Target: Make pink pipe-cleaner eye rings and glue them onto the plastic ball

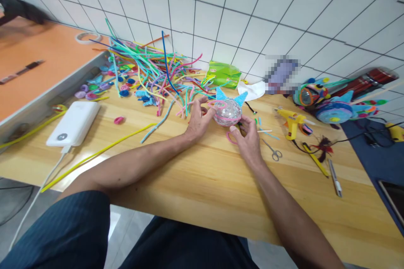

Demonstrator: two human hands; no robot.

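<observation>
A clear, shiny ball (227,112) sits low over the wooden table between my hands, with two pointed light-blue pipe-cleaner ears on top. Around it runs a pink pipe cleaner (219,103), looping out at the left and below. My left hand (199,122) is at the ball's left side, thumb and fingers pinched at the pink strand. At the lower right, my right hand (248,136) has thumb and fingers closed against the ball, beside the lower pink loop. The right fingertips are partly hidden.
Behind lies a heap of colourful pipe cleaners (151,67) and a green packet (223,74). Right are a yellow glue gun (293,122), small scissors (274,151), a yellow cutter (315,160) and decorated crafts (335,110). A white power bank (74,123) with cable lies left.
</observation>
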